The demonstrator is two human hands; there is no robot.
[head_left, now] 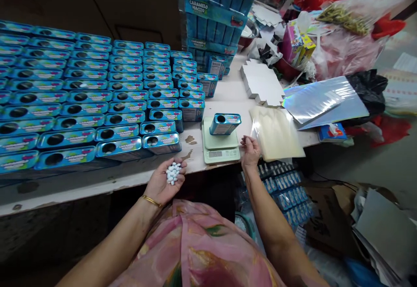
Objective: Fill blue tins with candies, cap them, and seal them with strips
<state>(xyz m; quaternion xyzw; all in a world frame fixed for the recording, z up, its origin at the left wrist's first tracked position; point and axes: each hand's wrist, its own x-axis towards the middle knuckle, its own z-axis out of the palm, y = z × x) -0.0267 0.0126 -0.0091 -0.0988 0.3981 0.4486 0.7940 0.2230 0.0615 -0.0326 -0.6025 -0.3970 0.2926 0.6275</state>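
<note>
My left hand (pixel 164 181) is cupped palm up just off the table's front edge, holding a heap of small white candies (pixel 172 173). My right hand (pixel 250 151) rests at the table edge beside a pale green digital scale (pixel 221 144), fingers curled; whether it holds anything is unclear. A blue tin (pixel 224 123) with a round hole in its top stands on the scale.
Rows of several identical blue tins (pixel 81 104) cover the left of the white table (pixel 97 182). Stacked blue cartons (pixel 211 21), flat white cardboard (pixel 262 82), clear plastic bags (pixel 276 132), holographic sheets (pixel 322 100) and bags of clutter lie right. Blue packets (pixel 286 191) sit below.
</note>
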